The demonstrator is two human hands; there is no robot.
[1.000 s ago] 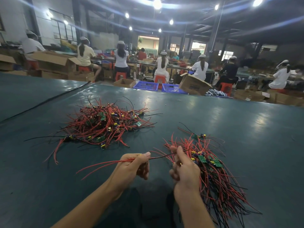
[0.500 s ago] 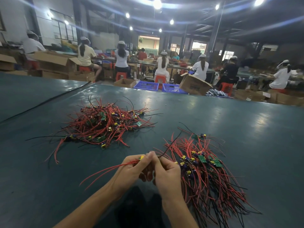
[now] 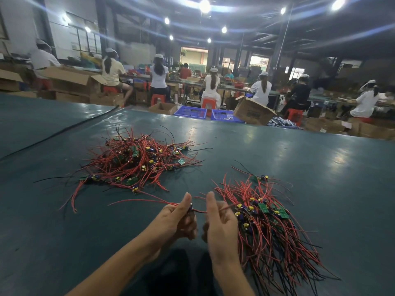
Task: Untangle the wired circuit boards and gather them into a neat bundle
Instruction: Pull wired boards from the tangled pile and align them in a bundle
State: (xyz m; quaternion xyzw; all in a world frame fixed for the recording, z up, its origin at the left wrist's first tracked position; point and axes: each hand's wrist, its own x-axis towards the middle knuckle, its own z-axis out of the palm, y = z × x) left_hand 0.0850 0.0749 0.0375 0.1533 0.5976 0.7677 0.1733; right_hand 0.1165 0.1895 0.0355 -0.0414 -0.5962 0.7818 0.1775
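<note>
Head view, bench: dark green, carrying two heaps of wired boards, well apart so that sorted and unsorted stock would not mix.
Left hand: its grip pinched a single wired board under a raised thumb, lifted off the bench so the wires could hang free.
Red leads: trailed from that board toward 9 o'clock, ends clear of the heap.
Right hand: its grip appeared to pinch the board's short lead at 3 o'clock of the left hand, probably to draw it straight; the exact finger contact was hard to see.
Tangled pile: at 10 o'clock of the hands, boards and wires crossing every way; much remained to sort.
Neat bundle: just at 3 o'clock of the right hand, boards grouped at one end, wires fanning toward 5 o'clock, near enough for a short hand-off.
Stray board: at 12 o'clock of the bundle, apart from it.
Next move, judged: lay the held board beside the others, leads aligned.
Background: seated workers, blue crates and cardboard boxes at 12 o'clock.
</note>
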